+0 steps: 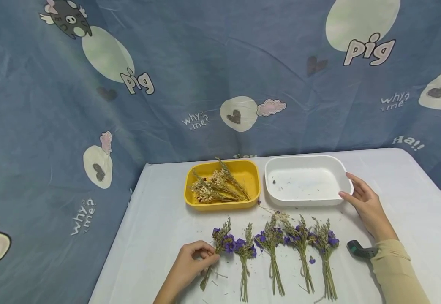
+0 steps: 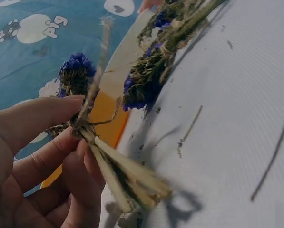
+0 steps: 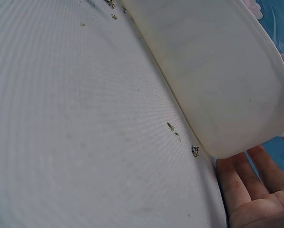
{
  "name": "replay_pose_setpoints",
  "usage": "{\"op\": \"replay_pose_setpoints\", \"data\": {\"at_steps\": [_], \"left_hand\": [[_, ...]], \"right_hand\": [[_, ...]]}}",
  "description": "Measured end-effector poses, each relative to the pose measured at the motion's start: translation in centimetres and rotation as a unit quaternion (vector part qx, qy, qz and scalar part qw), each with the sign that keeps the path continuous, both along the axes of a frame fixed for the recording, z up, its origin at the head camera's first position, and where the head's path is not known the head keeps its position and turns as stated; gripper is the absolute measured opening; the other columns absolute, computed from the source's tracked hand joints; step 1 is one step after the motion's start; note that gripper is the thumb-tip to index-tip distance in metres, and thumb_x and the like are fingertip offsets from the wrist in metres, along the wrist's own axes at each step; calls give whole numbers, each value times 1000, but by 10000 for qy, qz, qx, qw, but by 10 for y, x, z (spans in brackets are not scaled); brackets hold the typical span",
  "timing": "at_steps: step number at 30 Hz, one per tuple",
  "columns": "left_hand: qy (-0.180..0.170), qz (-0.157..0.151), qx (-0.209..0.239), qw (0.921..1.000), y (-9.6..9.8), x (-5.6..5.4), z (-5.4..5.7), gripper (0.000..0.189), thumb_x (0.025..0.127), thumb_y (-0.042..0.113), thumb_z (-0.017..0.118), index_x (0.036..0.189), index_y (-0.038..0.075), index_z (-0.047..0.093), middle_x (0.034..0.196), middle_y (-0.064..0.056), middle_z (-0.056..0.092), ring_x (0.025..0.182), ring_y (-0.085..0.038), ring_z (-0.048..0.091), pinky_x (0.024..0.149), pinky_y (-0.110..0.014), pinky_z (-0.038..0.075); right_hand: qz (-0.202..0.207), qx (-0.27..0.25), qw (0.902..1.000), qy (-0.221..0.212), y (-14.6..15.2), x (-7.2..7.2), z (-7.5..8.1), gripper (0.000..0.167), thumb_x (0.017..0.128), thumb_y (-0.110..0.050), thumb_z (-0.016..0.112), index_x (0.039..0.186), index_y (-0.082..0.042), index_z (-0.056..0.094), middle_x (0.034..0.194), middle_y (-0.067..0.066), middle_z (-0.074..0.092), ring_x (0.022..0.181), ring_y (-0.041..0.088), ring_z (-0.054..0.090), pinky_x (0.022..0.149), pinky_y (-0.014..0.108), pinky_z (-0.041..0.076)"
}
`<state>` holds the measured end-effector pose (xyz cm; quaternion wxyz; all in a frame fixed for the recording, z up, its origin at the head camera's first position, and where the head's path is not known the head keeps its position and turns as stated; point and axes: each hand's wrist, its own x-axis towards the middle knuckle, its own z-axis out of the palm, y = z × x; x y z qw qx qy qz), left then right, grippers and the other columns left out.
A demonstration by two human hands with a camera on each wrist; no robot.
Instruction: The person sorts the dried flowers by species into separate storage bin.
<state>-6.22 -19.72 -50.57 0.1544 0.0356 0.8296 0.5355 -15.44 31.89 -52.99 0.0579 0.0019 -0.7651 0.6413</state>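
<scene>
My left hand (image 1: pixel 191 262) pinches a small bunch of dried flowers (image 1: pixel 222 238) between thumb and fingers, around its tied stems. Up close in the left wrist view, the twine (image 2: pixel 92 95) is knotted there, with purple blooms (image 2: pixel 76 71) above and cut stems (image 2: pixel 127 175) below. Over on the right, my right hand (image 1: pixel 368 210) grips the right end of a white plastic tray (image 1: pixel 304 183), thumb near its front corner. The right wrist view shows fingers (image 3: pixel 234 178) against that tray's outer side. A few dark specks lie in the tray.
Several similar purple-flowered bunches (image 1: pixel 275 253) lie in a row on the white table. Behind them, a yellow tray (image 1: pixel 251 179) holds cream-coloured dried bunches (image 1: pixel 218 185). A dark green-and-black object (image 1: pixel 361 250) is beside the right wrist. Stem bits and petals are scattered about.
</scene>
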Motion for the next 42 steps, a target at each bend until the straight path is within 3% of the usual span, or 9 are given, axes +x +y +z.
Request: {"op": "replay_pose_setpoints", "data": {"at_steps": [3,6,12,18,24,31,36,42], "left_hand": [[-291,-22,266,9992,0,0,2,27,90,25,82,102,2,74,85,-11,76,56,-8,60,48,-25,54],[-459,-70,558,9974,-1,0,2,29,91,23,80,107,-1,72,89,-8,76,62,-8,64,50,-24,55],[-474,-218,1089,9927,-2,-3,4,34,91,17,80,111,-5,63,89,4,78,65,-6,65,54,-23,55],[-593,-388,1628,9841,-1,-3,10,32,93,11,77,107,-8,56,90,1,72,71,-6,69,57,-22,57],[-913,-331,1551,9831,1,-7,16,33,92,16,79,110,-1,58,93,-1,72,77,-11,72,62,-26,60],[-539,-588,1044,9913,9,-20,26,31,93,20,79,109,1,61,96,-2,73,86,-23,73,65,-36,64],[-28,-936,967,9909,20,-33,34,28,93,16,78,109,-1,62,97,-8,75,82,-22,73,66,-38,65],[273,-969,886,9910,32,-50,40,24,91,12,79,107,0,64,98,-14,75,79,-16,71,66,-36,65]], "right_hand": [[31,-99,9999,25,1,0,0,75,100,-14,69,164,-22,31,173,9,23,155,13,36,99,0,43],[56,-212,9998,-3,1,0,0,75,100,-13,69,164,-22,30,173,10,22,154,12,36,99,0,43],[-19,-91,9999,-105,2,1,-1,76,100,-15,69,164,-24,29,173,9,21,157,17,32,100,0,43],[-77,-37,9998,-163,2,1,0,77,100,-14,70,164,-23,29,173,10,21,158,20,31,100,0,43],[-130,99,9996,-230,1,0,0,77,100,-15,70,164,-24,29,173,10,21,158,21,30,101,1,42],[-204,286,9991,-232,0,1,2,77,100,-18,70,164,-26,29,172,12,22,157,22,33,102,2,43],[-152,205,9994,-219,0,0,3,78,100,-17,71,164,-24,28,172,16,21,157,27,32,101,2,44],[-55,78,9997,-230,2,-1,3,78,100,-16,71,165,-23,28,173,14,20,158,29,28,102,2,43]]}}
